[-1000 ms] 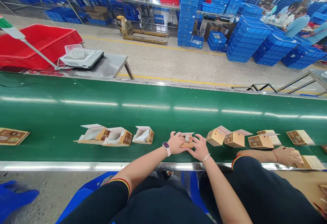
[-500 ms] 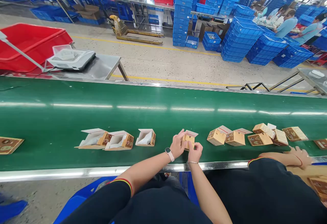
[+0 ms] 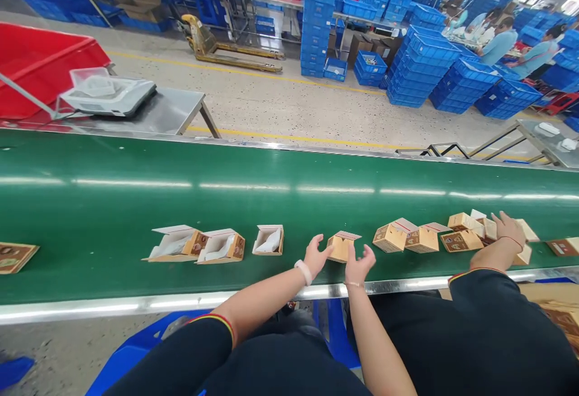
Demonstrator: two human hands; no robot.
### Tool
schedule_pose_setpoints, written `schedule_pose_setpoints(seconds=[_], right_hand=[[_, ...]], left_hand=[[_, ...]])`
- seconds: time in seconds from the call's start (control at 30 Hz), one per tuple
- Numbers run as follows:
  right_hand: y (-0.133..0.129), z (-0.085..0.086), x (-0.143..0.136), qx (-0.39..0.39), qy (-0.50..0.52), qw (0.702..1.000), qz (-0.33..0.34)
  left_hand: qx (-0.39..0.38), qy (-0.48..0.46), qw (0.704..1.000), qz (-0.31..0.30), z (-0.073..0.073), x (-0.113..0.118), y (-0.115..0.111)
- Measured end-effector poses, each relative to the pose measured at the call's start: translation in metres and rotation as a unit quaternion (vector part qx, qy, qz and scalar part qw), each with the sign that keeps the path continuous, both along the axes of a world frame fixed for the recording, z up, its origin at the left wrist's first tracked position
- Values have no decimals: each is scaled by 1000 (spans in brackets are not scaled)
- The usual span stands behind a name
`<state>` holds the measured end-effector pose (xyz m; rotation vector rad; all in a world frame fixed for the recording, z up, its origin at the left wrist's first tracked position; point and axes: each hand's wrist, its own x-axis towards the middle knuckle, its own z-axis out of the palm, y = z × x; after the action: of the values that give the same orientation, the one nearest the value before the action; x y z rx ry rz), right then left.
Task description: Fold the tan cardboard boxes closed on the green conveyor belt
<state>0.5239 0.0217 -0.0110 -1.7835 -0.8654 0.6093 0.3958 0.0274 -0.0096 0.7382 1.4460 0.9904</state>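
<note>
A small tan carton [image 3: 340, 249] stands on the green conveyor belt [image 3: 235, 203] in front of me. Its inner flaps are folded in, while a lid flap with a red strip sticks out at the back. My left hand [image 3: 316, 257] is at the carton's left side, fingers apart, thumb close to or touching it. On the other side, my right hand [image 3: 359, 265] has its fingers spread, fingertips by the right edge. To the left, an open carton [image 3: 268, 241] has a white packet inside, beside two more open cartons [image 3: 221, 246] [image 3: 177, 243] with white contents.
Two cartons [image 3: 389, 237] [image 3: 422, 239] with raised lids stand to the right, before a cluster of brown boxes [image 3: 461, 240]. A co-worker's hand [image 3: 504, 239] reaches onto that cluster. The belt's metal edge [image 3: 181, 302] runs nearest me; a flat brown box [image 3: 17, 257] lies far left.
Both my hands have loosened from the carton and moved apart, after pressing at its top flaps. The co-worker's hand has moved up onto the boxes. The view has shifted slightly.
</note>
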Motion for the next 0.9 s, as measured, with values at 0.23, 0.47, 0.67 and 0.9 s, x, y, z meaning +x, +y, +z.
schedule_pose_setpoints(seconds=[0.23, 0.47, 0.67, 0.9], right_hand=[[-18, 12, -61, 202, -128, 885, 399], [45, 18, -90, 101, -326, 740, 579], [55, 29, -73, 90, -407, 699, 581], [46, -1, -57, 193, -169, 829, 497]], left_hand=[[57, 220, 974, 16, -34, -116, -112], [301, 367, 875, -98, -24, -140, -58], [339, 417, 829, -157, -9, -118, -22], [272, 386, 866, -163, 12, -98, -4]])
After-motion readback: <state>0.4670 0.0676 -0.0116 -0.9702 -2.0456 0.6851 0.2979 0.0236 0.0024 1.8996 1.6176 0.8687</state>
